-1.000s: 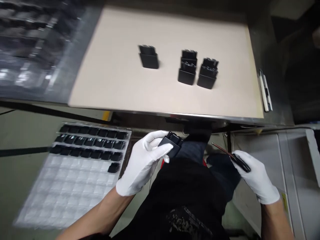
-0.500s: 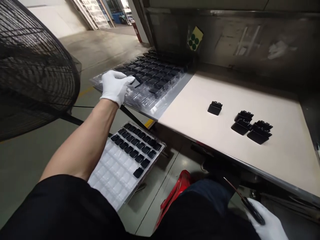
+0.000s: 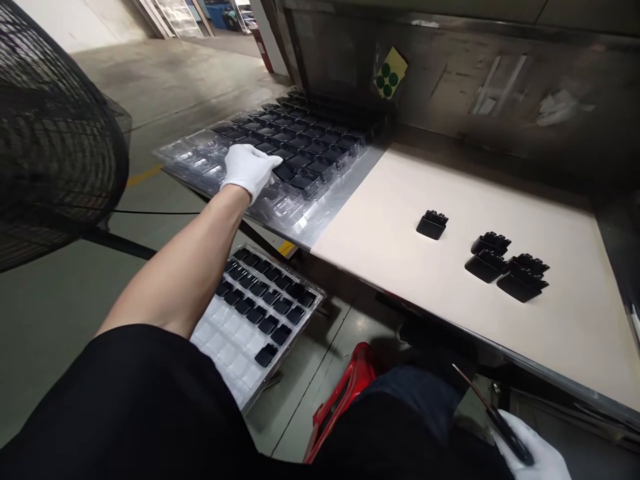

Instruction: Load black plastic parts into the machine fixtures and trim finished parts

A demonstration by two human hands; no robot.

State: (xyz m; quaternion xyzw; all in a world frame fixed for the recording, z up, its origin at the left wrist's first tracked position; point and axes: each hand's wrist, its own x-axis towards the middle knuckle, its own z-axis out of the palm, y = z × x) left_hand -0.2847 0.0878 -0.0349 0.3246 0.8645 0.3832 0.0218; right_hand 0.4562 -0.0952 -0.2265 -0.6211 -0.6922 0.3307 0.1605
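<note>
My left hand (image 3: 250,172), in a white glove, reaches over a clear plastic tray (image 3: 187,153) on the bench's left end. Its thumb and fingertips are closed on the edge of a square black plastic part (image 3: 285,171), which lies at a slant beside the tray's filled pockets. Rows of similar black parts (image 3: 300,141) fill the tray's far side. Low at the right, my gloved right hand (image 3: 537,450) grips the black handle of a thin-shafted tool (image 3: 507,433), its tip pointing up and left. The exact kind of tool cannot be made out.
Several black pieces (image 3: 433,225) stand on the beige worktop (image 3: 380,220). Below the bench sits a second tray (image 3: 240,363), partly filled with black parts. A large fan (image 3: 55,147) is at the left, and a red stool (image 3: 345,393) by my legs.
My left hand has moved right with the black part, from above vacant pockets to beside the filled ones. The right hand still holds the tool. The camera view has shifted slightly.
</note>
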